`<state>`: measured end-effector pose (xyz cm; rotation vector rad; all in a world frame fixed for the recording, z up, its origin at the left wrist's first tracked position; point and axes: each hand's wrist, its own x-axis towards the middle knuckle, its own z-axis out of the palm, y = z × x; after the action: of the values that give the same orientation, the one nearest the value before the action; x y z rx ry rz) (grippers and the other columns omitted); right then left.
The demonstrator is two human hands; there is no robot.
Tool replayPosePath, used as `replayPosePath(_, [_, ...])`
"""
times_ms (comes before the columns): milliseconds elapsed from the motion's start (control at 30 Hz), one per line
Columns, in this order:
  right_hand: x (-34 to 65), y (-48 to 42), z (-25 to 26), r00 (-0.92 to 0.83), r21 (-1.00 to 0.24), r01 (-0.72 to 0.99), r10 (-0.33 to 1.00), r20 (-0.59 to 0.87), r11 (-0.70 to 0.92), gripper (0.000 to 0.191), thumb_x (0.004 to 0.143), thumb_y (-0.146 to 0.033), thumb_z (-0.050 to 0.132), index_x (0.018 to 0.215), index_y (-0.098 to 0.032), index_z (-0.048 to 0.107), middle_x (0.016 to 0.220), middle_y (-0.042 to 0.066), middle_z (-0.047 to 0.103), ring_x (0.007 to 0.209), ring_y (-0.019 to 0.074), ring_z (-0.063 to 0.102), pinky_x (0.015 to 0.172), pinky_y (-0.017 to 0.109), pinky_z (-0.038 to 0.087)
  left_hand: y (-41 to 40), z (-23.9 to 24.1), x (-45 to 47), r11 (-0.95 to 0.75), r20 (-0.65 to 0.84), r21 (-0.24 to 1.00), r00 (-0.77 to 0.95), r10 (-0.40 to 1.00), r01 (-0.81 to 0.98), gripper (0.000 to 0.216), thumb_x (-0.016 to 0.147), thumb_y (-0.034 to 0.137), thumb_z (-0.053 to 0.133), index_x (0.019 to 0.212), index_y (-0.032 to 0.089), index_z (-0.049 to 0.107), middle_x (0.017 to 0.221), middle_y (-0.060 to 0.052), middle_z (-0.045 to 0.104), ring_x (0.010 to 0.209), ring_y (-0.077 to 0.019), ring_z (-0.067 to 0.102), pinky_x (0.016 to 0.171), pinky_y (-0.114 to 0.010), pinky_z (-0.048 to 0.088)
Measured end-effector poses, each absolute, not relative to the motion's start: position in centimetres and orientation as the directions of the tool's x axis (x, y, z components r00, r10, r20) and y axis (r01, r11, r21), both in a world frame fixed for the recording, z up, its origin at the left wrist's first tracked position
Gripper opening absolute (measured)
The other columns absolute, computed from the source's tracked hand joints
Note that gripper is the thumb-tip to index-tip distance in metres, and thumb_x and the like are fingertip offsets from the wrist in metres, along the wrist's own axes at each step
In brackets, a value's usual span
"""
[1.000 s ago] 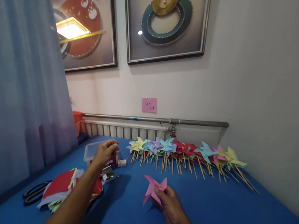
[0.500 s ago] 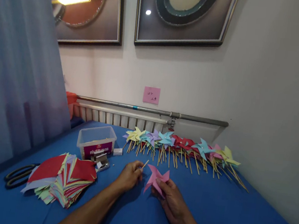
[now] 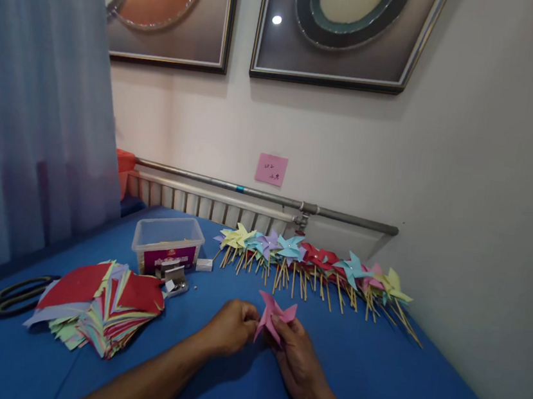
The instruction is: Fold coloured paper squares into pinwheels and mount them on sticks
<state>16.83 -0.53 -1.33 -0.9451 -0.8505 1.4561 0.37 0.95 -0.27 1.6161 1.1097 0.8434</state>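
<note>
A pink paper pinwheel [image 3: 275, 315] is pinched between the thumb and fingers of my right hand [image 3: 296, 355], its blades facing up toward me. Close against its left side, my left hand [image 3: 231, 328] is closed in a pinch. The thin wooden stick seen in these fingers a moment ago is now hidden by the hand and the paper. Both hands are a little above the blue tablecloth [image 3: 232, 396]. Farther back lies a long row of finished pinwheels [image 3: 290, 248] in yellow, blue, purple, red and pink, their sticks pointing toward me.
On the left are a stack of cut coloured paper [image 3: 102, 309] and black-handled scissors [image 3: 21, 296]. Behind them stand a clear plastic box [image 3: 168, 246], a small open box [image 3: 175, 279] and a small white box [image 3: 204, 265]. A pipe [image 3: 267, 196] runs along the wall.
My left hand has moved right and slightly down, bringing the stick to the pinwheel, where it is out of sight. My right hand keeps its grip. The camera view has tilted slightly.
</note>
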Motion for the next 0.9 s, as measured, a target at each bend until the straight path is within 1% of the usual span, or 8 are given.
replayPosePath(133, [16.59,-0.58,-1.18,-0.024,-0.899,-0.428,0.996,-0.088,-0.090,0.043,0.059,-0.041,0.093,0.092,-0.020,0.075,0.091,0.005,0.077,0.094,0.0265,0.071,0.081,0.037,0.056,1.05,-0.28,0.38,-0.076,-0.014,0.966,0.345,0.939,0.249,0.011,0.072,0.027,0.055,0.063,0.022,0.055,0.054,0.003,0.050,0.045,-0.0123,0.042,0.048,-0.027,0.032])
replayPosePath(300, [16.56,-0.38,-1.39,-0.016,-0.886,-0.453,0.995,-0.102,-0.098,0.044,0.055,-0.041,0.096,0.088,-0.020,0.075,0.088,0.005,0.077,0.089,0.0258,0.072,0.079,0.037,0.056,1.41,-0.78,0.35,-0.060,-0.030,0.966,0.338,0.941,0.253,0.010,0.070,0.029,0.055,0.063,0.021,0.054,0.054,0.002,0.051,0.044,-0.0119,0.042,0.047,-0.027,0.031])
replayPosePath(433, [16.52,-0.37,-1.39,-0.026,-0.878,-0.468,0.995,-0.101,-0.101,0.043,0.055,-0.039,0.096,0.087,-0.019,0.076,0.086,0.006,0.078,0.088,0.0259,0.072,0.077,0.035,0.056,1.48,-0.89,0.34,-0.044,-0.042,0.969,0.336,0.941,0.245,0.010,0.069,0.031,0.054,0.066,0.021,0.054,0.054,0.003,0.051,0.044,-0.0115,0.043,0.046,-0.025,0.031])
replayPosePath(567, [16.39,-0.40,-1.29,-0.010,-0.863,-0.498,0.995,-0.100,-0.091,0.042,0.051,-0.037,0.098,0.081,-0.018,0.076,0.080,0.005,0.077,0.084,0.0248,0.072,0.077,0.034,0.056,1.43,-0.75,0.28,-0.034,-0.061,0.965,0.346,0.936,0.260,0.010,0.069,0.030,0.051,0.068,0.020,0.053,0.053,0.004,0.051,0.043,-0.0108,0.043,0.046,-0.024,0.032])
replayPosePath(633, [16.34,-0.39,-1.27,-0.014,-0.861,-0.501,0.995,-0.098,-0.092,0.041,0.052,-0.037,0.098,0.081,-0.018,0.077,0.079,0.005,0.077,0.081,0.0240,0.072,0.077,0.034,0.056,1.41,-0.69,0.25,-0.031,-0.067,0.962,0.343,0.937,0.272,0.010,0.070,0.029,0.051,0.069,0.020,0.053,0.054,0.005,0.051,0.043,-0.0107,0.044,0.046,-0.023,0.032])
replayPosePath(767, [16.26,-0.38,-1.30,-0.007,-0.857,-0.507,0.994,-0.108,-0.097,0.042,0.052,-0.037,0.097,0.083,-0.017,0.077,0.078,0.005,0.077,0.076,0.0226,0.071,0.075,0.034,0.056,1.37,-0.72,0.21,-0.057,-0.043,0.956,0.328,0.944,0.288,0.008,0.072,0.026,0.051,0.069,0.019,0.054,0.055,0.005,0.052,0.045,-0.0101,0.043,0.047,-0.023,0.032])
replayPosePath(900, [16.22,-0.39,-1.36,0.013,-0.856,-0.509,0.993,-0.114,-0.092,0.042,0.052,-0.034,0.097,0.085,-0.017,0.078,0.081,0.004,0.078,0.076,0.0217,0.071,0.075,0.032,0.056,1.41,-1.04,0.30,-0.065,-0.031,0.955,0.315,0.949,0.290,0.010,0.074,0.027,0.054,0.068,0.019,0.054,0.054,0.005,0.051,0.046,-0.0101,0.044,0.047,-0.023,0.031])
